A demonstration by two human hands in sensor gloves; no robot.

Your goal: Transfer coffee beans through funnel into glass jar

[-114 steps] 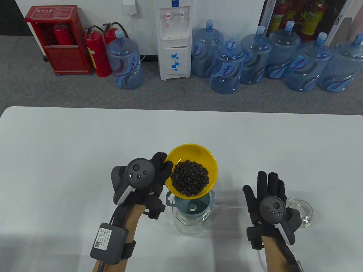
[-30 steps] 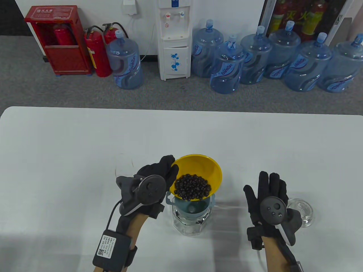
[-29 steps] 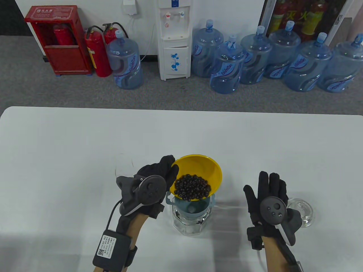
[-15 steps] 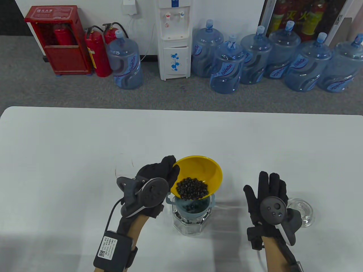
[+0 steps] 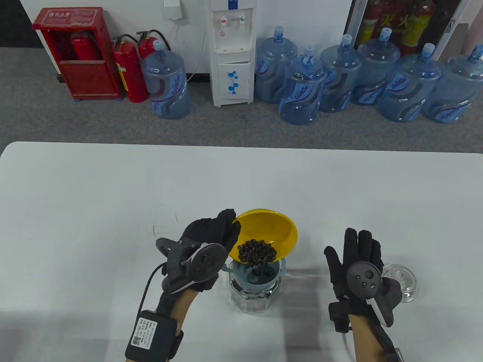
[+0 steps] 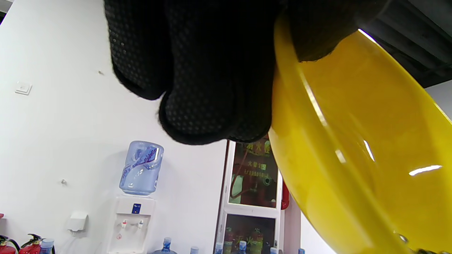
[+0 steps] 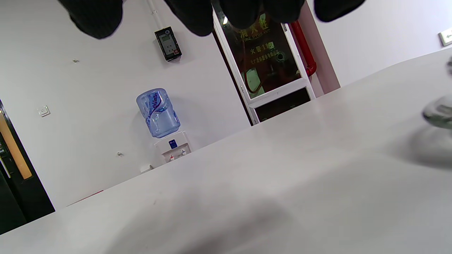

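Note:
My left hand (image 5: 211, 235) grips the left rim of a yellow bowl (image 5: 277, 230) and holds it tilted toward me over a blue-grey funnel (image 5: 241, 273). Dark coffee beans (image 5: 256, 252) lie heaped at the bowl's lower lip, and some are in the funnel. The funnel sits in the mouth of a faceted glass jar (image 5: 253, 298) near the table's front edge. In the left wrist view my gloved fingers (image 6: 204, 70) clasp the bowl's edge (image 6: 353, 148). My right hand (image 5: 356, 260) lies flat on the table, fingers spread, holding nothing, to the right of the jar.
A glass lid (image 5: 402, 281) lies on the table just right of my right hand; it shows blurred in the right wrist view (image 7: 438, 113). The white table (image 5: 113, 188) stretches away beyond the bowl. Water jugs and fire extinguishers stand on the floor behind.
My left hand has rolled further over, tipping the bowl more steeply. The beans have slid to the lower lip and some have dropped into the funnel. My right hand has not moved.

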